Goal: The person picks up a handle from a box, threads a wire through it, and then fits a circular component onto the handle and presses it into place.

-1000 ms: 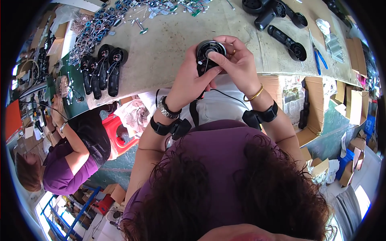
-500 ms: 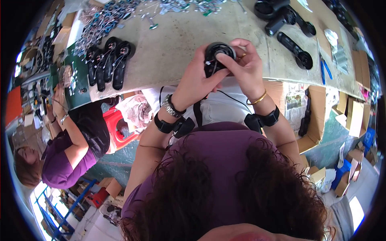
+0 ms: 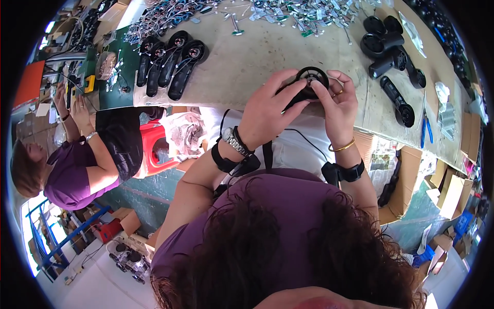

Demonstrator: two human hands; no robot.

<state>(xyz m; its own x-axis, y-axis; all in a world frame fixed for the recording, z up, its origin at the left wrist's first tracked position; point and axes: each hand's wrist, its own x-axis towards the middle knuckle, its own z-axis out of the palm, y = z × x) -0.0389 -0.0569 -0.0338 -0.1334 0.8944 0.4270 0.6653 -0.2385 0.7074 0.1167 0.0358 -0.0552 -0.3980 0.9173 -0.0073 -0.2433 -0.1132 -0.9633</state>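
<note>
Above the table's near edge, a black plastic housing (image 3: 320, 77) with a round, ringed head is held between both hands; it resembles a handheld fan shell. My left hand (image 3: 265, 110) is closed round its handle side, with fingertips reaching into the round head. My right hand (image 3: 339, 113) grips the head's right side, its thumb pressed in at the centre and its other fingers curled behind the rim. The fingers cover most of the handle and whatever small part lies at the centre.
Several black housings with motors and wires (image 3: 178, 82) lie left on the table (image 3: 231, 67). Behind them are heaped wired motors (image 3: 159, 20) and small circuit boards (image 3: 309, 15). Empty black shells (image 3: 396, 98) and blue-handled pliers (image 3: 426, 129) lie right. A co-worker (image 3: 77, 175) sits at left.
The view has shifted, so the table's contents appear moved. The housing has turned, its ringed head now facing up more openly. My left fingertips have moved onto its centre beside the right thumb.
</note>
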